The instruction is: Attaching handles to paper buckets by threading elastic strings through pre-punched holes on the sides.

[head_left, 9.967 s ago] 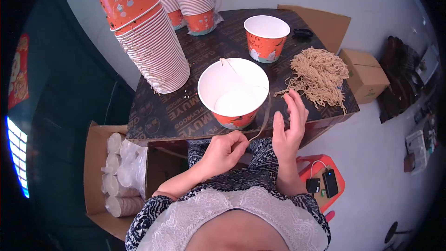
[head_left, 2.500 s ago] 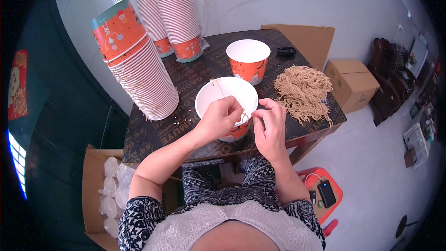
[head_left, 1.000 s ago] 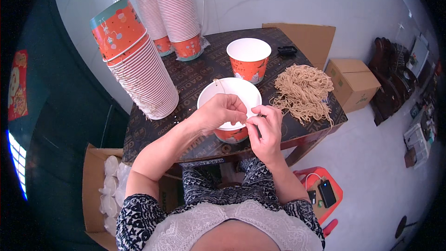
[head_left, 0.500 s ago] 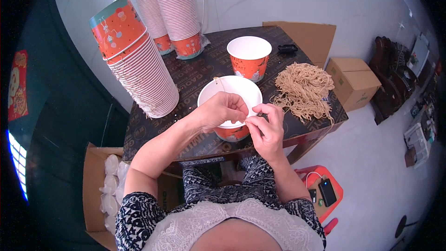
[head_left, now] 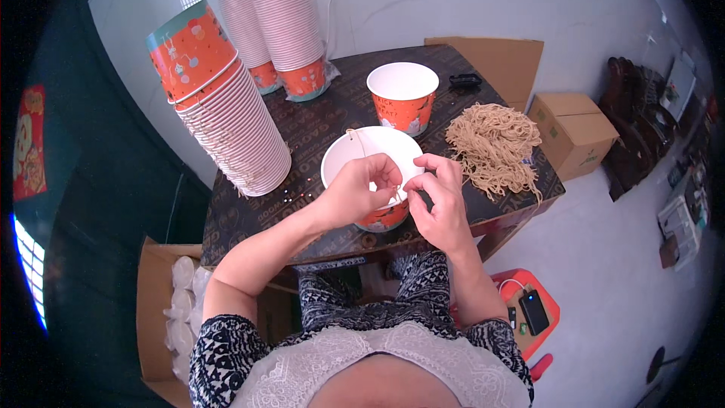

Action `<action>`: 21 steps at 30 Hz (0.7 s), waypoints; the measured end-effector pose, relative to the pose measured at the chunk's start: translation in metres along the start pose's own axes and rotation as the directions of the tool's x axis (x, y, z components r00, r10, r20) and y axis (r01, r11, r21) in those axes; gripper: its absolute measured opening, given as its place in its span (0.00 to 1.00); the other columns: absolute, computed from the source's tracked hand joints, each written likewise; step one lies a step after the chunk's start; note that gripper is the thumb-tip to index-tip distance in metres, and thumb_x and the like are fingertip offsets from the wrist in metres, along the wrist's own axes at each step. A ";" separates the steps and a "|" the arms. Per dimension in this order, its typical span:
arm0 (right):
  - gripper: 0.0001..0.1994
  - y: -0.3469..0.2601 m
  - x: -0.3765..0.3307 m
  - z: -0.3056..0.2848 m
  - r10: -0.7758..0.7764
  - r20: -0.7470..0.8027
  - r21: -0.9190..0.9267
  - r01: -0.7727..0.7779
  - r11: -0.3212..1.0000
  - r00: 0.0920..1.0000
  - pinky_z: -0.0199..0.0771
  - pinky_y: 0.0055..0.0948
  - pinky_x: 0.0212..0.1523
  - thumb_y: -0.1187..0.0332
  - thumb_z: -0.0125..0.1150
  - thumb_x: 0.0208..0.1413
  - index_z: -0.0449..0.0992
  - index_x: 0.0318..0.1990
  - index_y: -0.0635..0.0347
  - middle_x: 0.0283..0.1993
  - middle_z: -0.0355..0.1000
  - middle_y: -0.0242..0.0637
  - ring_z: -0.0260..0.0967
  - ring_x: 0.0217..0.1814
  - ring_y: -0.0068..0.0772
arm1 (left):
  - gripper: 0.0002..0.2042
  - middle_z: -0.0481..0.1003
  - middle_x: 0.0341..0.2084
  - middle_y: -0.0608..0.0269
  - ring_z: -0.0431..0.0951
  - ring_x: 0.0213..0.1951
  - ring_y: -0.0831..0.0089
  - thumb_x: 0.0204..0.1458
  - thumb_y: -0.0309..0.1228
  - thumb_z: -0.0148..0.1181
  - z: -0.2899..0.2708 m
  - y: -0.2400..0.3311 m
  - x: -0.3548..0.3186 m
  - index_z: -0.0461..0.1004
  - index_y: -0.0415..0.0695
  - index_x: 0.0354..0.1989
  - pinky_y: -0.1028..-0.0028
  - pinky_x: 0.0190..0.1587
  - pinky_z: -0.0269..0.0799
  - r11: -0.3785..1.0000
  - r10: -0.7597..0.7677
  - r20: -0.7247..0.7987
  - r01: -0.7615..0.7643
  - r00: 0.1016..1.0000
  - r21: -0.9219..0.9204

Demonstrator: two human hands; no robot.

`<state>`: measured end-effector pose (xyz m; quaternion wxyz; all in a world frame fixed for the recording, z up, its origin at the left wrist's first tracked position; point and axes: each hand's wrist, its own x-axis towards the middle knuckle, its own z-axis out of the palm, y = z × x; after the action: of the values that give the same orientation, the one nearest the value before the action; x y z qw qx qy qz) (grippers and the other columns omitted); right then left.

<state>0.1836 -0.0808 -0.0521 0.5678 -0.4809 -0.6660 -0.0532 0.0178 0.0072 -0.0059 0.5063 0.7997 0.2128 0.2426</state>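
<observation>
A paper bucket [head_left: 343, 153], white inside and orange outside, stands in front of me. A thin tan cord [head_left: 359, 141] is fastened at its far left rim and runs down inside. At the near right rim, my left hand [head_left: 361, 187] has its fingers curled in a pinch on the cord's other end. My right hand [head_left: 442, 208] is at the same rim, just right of the left, thumb and forefinger bent close together. Whatever lies between those right fingertips is too small to make out. Behind it stands a second orange bucket [head_left: 402, 109].
A tall leaning stack of buckets [head_left: 238, 136] is at the left, with plastic-wrapped stacks [head_left: 287, 26] farther back. A heap of tan cords [head_left: 495, 147] lies on the dark table [head_left: 253, 219] at the right, near a black object [head_left: 465, 80]. An open carton [head_left: 155, 279] sits below left.
The right hand has drawn slightly apart from the left, to the right and down. Left fingers have shifted a little at the near rim. The buckets stay about where they were.
</observation>
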 end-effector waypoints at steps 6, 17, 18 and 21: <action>0.04 0.003 0.000 0.002 0.005 0.078 -0.048 -0.002 0.999 0.997 0.58 0.41 0.58 0.79 0.61 0.47 0.76 0.32 0.63 0.53 0.68 0.43 0.60 0.56 0.47 | 0.08 0.75 0.27 0.61 0.75 0.31 0.74 0.48 0.18 0.59 0.017 0.000 -0.007 0.72 0.37 0.37 0.74 0.35 0.73 0.934 0.220 -0.166 -0.158 0.961 0.320; 0.03 0.007 0.000 0.006 0.085 0.134 0.096 -0.099 0.990 0.987 0.55 0.43 0.61 0.76 0.63 0.50 0.79 0.32 0.64 0.55 0.69 0.40 0.58 0.61 0.45 | 0.11 0.76 0.31 0.57 0.79 0.33 0.66 0.48 0.17 0.60 0.022 -0.007 -0.008 0.72 0.38 0.40 0.70 0.36 0.75 0.869 0.379 -0.206 -0.270 0.902 0.414; 0.03 0.008 -0.001 0.006 0.101 0.141 0.123 -0.119 0.985 0.985 0.55 0.42 0.61 0.75 0.64 0.50 0.79 0.32 0.64 0.55 0.69 0.39 0.58 0.61 0.44 | 0.11 0.76 0.31 0.57 0.79 0.33 0.66 0.48 0.17 0.60 0.022 -0.006 -0.008 0.72 0.38 0.40 0.70 0.36 0.75 0.869 0.379 -0.205 -0.271 0.902 0.414; 0.03 0.009 -0.002 0.007 0.121 0.138 0.158 -0.143 0.977 0.983 0.55 0.42 0.61 0.76 0.65 0.49 0.79 0.32 0.63 0.54 0.69 0.38 0.58 0.61 0.43 | 0.11 0.76 0.31 0.56 0.79 0.33 0.66 0.48 0.17 0.59 0.021 -0.005 -0.009 0.72 0.38 0.41 0.70 0.35 0.75 0.871 0.375 -0.201 -0.270 0.905 0.411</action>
<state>0.1845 -0.0729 -0.0601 0.5647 -0.4772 -0.6696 0.0716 0.0230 -0.0109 -0.0199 0.2623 0.8639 0.1853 0.3880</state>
